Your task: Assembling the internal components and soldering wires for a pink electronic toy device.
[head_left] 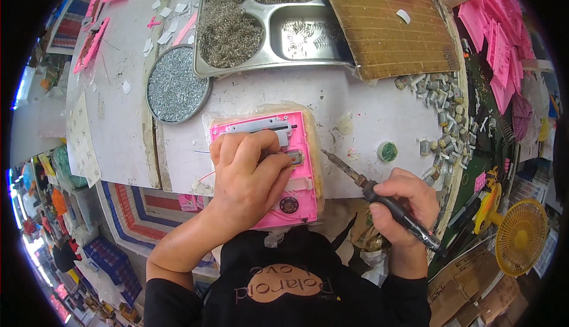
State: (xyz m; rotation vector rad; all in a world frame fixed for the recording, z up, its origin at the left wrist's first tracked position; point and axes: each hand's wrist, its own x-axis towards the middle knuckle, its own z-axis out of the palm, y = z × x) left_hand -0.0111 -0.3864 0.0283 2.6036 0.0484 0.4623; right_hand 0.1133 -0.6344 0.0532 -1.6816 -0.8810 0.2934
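A pink plastic housing (303, 192) lies on a pale pad at the table's front edge, just before my body. My left hand (243, 170) reaches over it, fingers pinched together at a small silver motor (294, 158) seated in its right side. A grey plastic slide part (258, 126) sits along the housing's far end, and a round dark part (289, 205) is at its near end. To the right of the housing, my right hand (409, 204) is closed round the black handle of a soldering iron (349, 173). Its tip points up and left, apart from the housing.
A steel compartment tray (275, 65) of small springs stands at the back, beside a brown board (397, 30). Left of it is a round dish (208, 93) of screws. Several small motors (444, 119) lie at the right, near a small round green-topped container (387, 151) and a yellow fan (520, 235).
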